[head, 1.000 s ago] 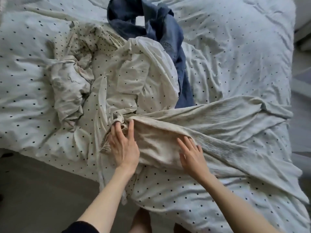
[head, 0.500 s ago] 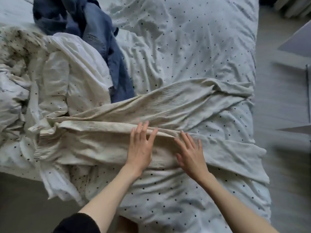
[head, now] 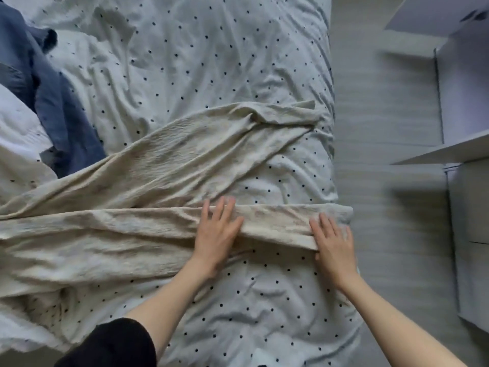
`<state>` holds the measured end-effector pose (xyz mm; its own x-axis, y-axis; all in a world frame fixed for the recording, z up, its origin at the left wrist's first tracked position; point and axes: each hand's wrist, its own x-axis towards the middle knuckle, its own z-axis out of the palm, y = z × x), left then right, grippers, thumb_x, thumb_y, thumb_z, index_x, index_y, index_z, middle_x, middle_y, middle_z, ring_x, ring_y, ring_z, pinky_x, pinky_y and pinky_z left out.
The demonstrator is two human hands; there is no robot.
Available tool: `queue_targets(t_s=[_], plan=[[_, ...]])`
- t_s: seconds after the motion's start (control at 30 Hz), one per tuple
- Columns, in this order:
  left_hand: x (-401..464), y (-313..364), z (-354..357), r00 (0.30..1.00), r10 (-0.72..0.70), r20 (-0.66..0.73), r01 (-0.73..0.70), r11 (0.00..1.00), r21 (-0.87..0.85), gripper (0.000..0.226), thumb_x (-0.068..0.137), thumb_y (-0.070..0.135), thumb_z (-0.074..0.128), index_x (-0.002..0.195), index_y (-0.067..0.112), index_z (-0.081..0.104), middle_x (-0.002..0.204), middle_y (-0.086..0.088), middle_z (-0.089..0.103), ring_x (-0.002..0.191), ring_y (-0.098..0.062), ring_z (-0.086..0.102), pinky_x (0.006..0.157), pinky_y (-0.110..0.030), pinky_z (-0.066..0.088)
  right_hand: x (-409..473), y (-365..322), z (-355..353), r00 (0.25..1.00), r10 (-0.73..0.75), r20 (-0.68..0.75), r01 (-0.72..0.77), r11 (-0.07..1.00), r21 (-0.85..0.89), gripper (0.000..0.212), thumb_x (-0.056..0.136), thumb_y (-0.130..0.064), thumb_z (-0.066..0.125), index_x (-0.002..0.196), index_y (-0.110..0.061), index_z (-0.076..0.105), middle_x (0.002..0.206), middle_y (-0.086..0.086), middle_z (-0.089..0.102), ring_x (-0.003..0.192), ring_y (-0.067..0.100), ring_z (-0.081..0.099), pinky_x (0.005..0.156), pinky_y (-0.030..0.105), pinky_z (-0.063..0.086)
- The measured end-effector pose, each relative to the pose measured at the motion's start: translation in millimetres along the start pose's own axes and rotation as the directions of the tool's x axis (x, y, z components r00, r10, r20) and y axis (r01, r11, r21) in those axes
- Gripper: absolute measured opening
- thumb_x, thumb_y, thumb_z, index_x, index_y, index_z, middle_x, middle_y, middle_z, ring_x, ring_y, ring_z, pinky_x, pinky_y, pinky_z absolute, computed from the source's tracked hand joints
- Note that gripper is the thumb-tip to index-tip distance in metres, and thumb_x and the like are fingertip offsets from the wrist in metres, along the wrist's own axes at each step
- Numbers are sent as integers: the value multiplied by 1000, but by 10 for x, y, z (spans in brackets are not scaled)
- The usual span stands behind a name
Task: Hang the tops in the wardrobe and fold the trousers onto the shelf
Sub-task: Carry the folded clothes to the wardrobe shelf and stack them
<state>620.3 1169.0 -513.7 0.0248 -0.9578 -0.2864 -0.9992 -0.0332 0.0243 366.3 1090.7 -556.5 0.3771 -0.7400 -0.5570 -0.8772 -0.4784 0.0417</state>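
Beige crinkled trousers (head: 158, 165) lie spread across the bed, their two legs running toward the right edge. My left hand (head: 215, 231) lies flat with straight fingers on the nearer leg, about midway along it. My right hand (head: 334, 243) presses flat on the same leg close to its hem, by the bed's right edge. A blue garment (head: 53, 112) and a white garment (head: 18, 128) lie bunched at the far left.
The bed carries a white duvet with black dots (head: 211, 62). Grey floor (head: 383, 181) runs along the right side of the bed. White wardrobe shelves (head: 444, 152) stand open at the far right.
Both hands have slid rightward along the nearer trouser leg, the right one reaching the hem end. The view has swung right, bringing the wardrobe shelves into sight.
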Motion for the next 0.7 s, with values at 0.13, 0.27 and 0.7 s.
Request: queue_targets(t_s=[0.13,0.27,0.7], plan=[[224,-50,-87,985,-134,-110,102,962,-255,25,59,-4,75,79,9,68,84,-12,66,78,-30,65,67,-38,51,223,303,-187,971,187,-150,-150,962,227,42,71,-2,61,113,-7,63,117,15,63,106,33,58,88,40,36],[464,-251,-330,943,-308,-127,243,896,-372,24,69,-7,66,90,4,68,81,-15,63,73,-35,62,63,-40,46,650,400,-582,934,258,-246,-178,936,304,31,78,-3,56,107,-9,66,101,17,68,96,35,60,82,39,37],[896,-1176,-359,892,-450,40,435,831,-346,36,84,15,62,119,10,53,115,-10,55,108,-29,53,84,-41,37,2425,-146,-1713,959,-29,-282,107,958,265,25,95,-25,50,108,-13,67,124,9,57,109,32,54,94,40,37]])
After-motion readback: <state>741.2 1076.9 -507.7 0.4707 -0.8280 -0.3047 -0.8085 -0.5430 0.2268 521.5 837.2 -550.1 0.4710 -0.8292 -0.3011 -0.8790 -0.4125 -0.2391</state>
